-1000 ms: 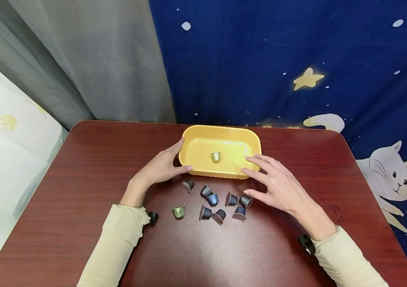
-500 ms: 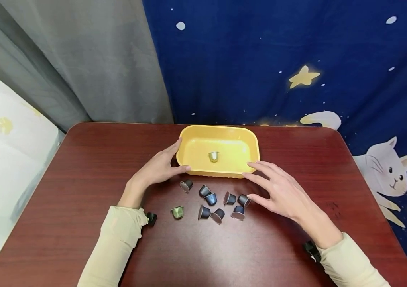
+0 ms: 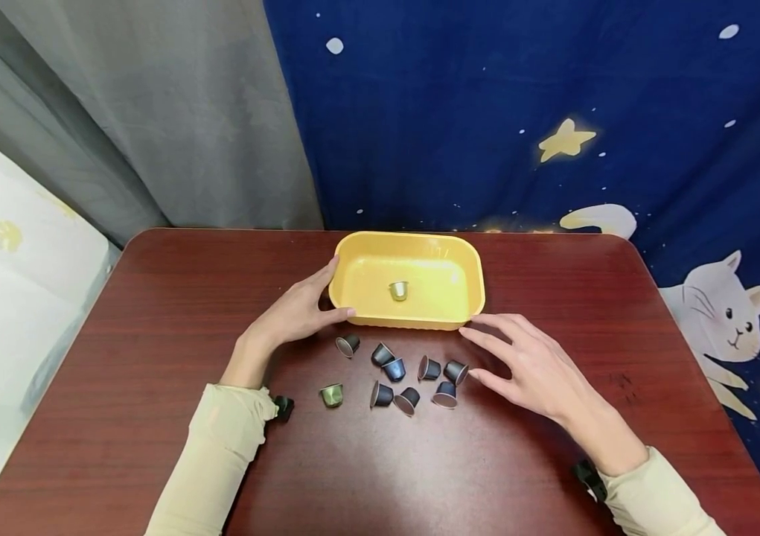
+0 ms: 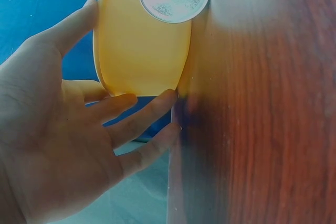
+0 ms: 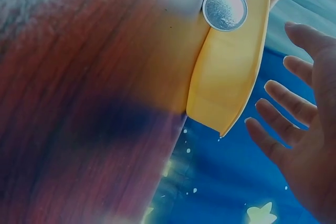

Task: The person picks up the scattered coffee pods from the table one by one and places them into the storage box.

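Sleeves: two pale cream sleeves (image 3: 219, 454) enter from the lower edge of the head view, one lower left of centre, one at the lower right corner
Table: dark red wood-grain table (image 3: 152, 357) filling the lower half of the frame
Green capsule: a single green capsule (image 3: 331, 395) lies low in the frame, left of the dark group and apart from it
Dark capsules: a loose cluster of dark capsules (image 3: 406, 376) lies at the centre of the frame, between the two hands and just below the tray; several lie tipped on their sides
Right hand: the right hand (image 3: 534, 368) is right of centre, fingers spread wide and nearly straight, holding nothing; its fingertips (image 3: 473, 374) are just beside the rightmost dark capsule, and its index tip is near the tray's lower right corner
Left hand: the left hand (image 3: 292, 316) is left of centre, fingers relaxed and open against the left end of the tray, thumb along the tray's lower left corner; the left wrist view shows the fingers (image 4: 147, 111) lying straight by the tray's edge
Yellow tray: a yellow tray (image 3: 449, 260) sits just above centre, near the far edge of the table
Gold capsule: one gold capsule (image 3: 398, 291) stands in the middle of the tray
Backdrop: a grey curtain (image 3: 152, 112) at the upper left, a blue star-and-cat cloth (image 3: 520, 97) at the upper right
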`<state>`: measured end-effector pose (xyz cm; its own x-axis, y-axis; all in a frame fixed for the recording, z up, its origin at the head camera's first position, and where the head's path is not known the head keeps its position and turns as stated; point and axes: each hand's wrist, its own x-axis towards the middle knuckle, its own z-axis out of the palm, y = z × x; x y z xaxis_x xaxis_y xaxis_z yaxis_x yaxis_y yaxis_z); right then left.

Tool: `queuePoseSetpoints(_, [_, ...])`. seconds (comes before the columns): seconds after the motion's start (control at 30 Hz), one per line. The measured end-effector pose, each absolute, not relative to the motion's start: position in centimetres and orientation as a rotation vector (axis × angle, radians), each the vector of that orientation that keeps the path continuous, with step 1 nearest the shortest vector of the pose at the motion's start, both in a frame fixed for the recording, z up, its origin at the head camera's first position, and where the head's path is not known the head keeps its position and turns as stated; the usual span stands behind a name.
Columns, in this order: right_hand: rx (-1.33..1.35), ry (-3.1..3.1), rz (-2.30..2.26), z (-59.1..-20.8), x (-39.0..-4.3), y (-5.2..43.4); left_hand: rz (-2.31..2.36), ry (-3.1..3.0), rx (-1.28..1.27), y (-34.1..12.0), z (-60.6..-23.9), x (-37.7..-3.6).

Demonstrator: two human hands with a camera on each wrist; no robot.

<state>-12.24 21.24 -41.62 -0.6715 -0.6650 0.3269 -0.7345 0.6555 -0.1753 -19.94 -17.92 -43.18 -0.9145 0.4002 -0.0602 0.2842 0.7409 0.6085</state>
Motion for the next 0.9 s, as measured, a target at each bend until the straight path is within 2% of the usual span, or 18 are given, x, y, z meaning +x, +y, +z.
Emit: queuePoseSetpoints(0.9, [1.101, -2.775, 0.421, -43.2, -11.5, 21.1, 0.933, 2.736, 0.542, -17.9, -43.2, -19.8])
